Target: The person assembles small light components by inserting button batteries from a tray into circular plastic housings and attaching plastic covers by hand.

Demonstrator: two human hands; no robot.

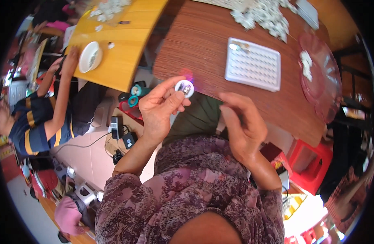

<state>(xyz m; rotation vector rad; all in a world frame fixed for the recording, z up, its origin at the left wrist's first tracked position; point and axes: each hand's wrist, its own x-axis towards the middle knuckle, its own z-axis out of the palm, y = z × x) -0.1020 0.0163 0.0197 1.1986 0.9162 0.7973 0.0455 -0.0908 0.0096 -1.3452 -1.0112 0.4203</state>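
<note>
My left hand [160, 107] pinches a small round white disc-shaped piece [184, 88] between thumb and fingers, just off the near edge of the brown table [195, 49]. Dark parts, like a little circuit board, show inside the disc's white rim. A red and violet glow falls on the table edge beside it. To the right, my right hand [246, 126] is raised with its thumb and bent forefinger apart, and no object shows between them; it is slightly blurred. Beyond that hand lies a white tray [253, 83] with rows of small round pockets, and a few small pieces in its far left corner.
Many white pieces [268, 20] are heaped at the table's far side. A pink translucent dish [323, 89] holds more at the right. Left stands a yellow table [122, 57] with a white bowl [90, 57], where another person [44, 122] sits. A red stool [309, 166] is at right.
</note>
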